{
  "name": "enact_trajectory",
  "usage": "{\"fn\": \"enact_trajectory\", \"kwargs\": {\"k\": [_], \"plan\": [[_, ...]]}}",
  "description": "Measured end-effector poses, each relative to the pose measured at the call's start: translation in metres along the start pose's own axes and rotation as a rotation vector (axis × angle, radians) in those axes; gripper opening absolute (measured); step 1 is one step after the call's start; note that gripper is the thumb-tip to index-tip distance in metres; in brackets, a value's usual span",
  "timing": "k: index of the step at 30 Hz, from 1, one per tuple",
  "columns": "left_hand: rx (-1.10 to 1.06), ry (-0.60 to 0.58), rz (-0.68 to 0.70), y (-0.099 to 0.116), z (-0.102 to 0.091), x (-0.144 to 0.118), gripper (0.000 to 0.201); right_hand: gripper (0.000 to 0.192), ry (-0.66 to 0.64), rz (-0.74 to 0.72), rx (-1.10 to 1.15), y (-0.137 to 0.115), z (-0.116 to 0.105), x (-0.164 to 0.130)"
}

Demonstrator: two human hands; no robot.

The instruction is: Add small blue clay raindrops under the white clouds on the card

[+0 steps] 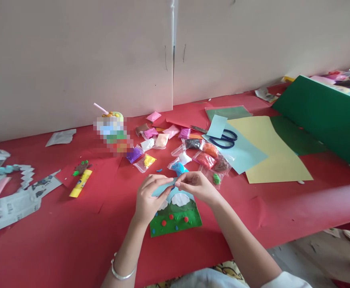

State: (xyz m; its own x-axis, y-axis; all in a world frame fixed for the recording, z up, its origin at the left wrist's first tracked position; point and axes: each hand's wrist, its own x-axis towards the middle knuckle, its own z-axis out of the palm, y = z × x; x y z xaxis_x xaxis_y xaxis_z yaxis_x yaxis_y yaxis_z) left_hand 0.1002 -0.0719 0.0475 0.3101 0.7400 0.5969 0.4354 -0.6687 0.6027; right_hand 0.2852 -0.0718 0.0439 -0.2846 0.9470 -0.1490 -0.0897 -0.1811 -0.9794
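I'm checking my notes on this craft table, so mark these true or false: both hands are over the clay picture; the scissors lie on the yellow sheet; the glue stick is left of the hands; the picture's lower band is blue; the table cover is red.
1. Both hands, left hand and right hand, are over the clay picture: true.
2. The scissors lie on the yellow sheet: false, they lie on the light blue sheet.
3. The glue stick is left of the hands: true.
4. The picture's lower band is blue: false, it is green with red dots.
5. The table cover is red: true.
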Motion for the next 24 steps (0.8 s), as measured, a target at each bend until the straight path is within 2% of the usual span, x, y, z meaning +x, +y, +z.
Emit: {"fn": "enact_trajectory", "kwargs": {"k": [4,18,24], "plan": [[0.032,0.013,0.071,-0.0018,0.0002,-0.0018,0.018,0.040,-0.009,0.016,0.015,-0.0001,-0.0001,-0.0003],[0.190,0.034,0.181,-0.0017,0.0014,-0.0006,0.016,0.042,-0.007,0.016,-0.014,0.0018,-0.0005,0.0008],[0.187,0.031,0.150,-0.0030,0.0027,-0.0017,0.018,0.041,-0.002,-0.014,-0.024,0.0053,-0.0018,0.0006]]}}
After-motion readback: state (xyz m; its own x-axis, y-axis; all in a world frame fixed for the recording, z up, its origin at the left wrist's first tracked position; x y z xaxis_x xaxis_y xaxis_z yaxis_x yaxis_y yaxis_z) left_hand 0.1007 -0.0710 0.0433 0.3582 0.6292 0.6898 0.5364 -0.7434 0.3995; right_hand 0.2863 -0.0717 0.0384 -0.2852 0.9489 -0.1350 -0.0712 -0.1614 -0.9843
